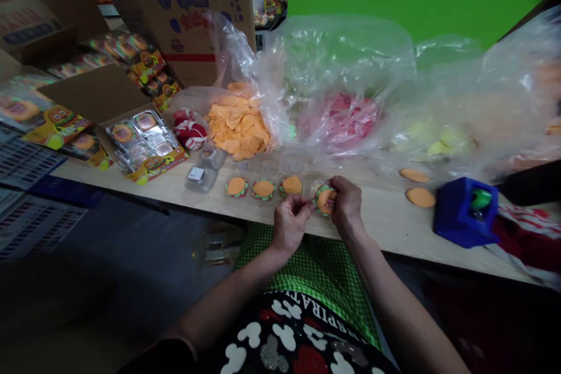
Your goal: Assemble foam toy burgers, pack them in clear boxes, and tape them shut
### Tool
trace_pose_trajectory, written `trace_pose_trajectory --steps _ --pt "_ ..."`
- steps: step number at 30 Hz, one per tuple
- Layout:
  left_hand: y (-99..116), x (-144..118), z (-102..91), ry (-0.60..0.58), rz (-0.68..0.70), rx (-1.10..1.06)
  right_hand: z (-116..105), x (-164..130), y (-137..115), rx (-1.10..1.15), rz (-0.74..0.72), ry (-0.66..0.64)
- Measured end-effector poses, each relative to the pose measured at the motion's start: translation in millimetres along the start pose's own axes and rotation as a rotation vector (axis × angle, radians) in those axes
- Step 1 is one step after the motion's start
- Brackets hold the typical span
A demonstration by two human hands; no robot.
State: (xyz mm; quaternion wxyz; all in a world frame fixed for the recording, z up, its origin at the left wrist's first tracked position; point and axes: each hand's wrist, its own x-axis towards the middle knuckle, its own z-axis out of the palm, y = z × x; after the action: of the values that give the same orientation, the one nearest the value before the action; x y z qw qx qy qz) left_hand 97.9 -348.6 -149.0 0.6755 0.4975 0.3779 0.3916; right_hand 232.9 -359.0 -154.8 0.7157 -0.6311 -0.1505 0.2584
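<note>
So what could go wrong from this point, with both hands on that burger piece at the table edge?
1. The burger piece is pinched between the right hand and left hand right at the table edge; a slip could drop it onto the lap.
2. The finished burgers sit close by; a hand could knock them.
3. Loose orange discs beside the blue box could get brushed off.
</note>
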Motion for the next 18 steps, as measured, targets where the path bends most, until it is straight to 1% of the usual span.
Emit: trace_pose_trajectory --steps 3,5,7,9,11,14,16,18 --pt "0 1 -0.8 0.026 0.032 0.028 0 0 0 -0.017 -0.04 0.008" --pt "2 6 -2.7 -0.022 0.024 0.054 -3 -2 -2 -0.064 -0.088 0.009" --pt "5 13 -4.8 -0.088 0.03 0.089 -7 -5 -4 -0.171 -0.125 -0.012" --pt "7 21 -6.3 -0.118 0.068 0.131 -9 -10 -7 -0.301 -0.145 -0.044" --pt "9 26 -7.1 -0.107 0.116 0.184 -10 -17 -10 -0.422 -0.174 -0.077" --pt "10 27 -9.1 -0.083 0.161 0.261 -9 -27 -15 -0.567 -0.259 -0.105" --pt "10 25 -11.5 -0.081 0.165 0.271 -9 -30 -19 -0.649 -0.306 -0.135" --pt "11 22 -14.1 -0.128 0.135 0.267 -11 -31 -23 -0.718 -0.328 -0.185"
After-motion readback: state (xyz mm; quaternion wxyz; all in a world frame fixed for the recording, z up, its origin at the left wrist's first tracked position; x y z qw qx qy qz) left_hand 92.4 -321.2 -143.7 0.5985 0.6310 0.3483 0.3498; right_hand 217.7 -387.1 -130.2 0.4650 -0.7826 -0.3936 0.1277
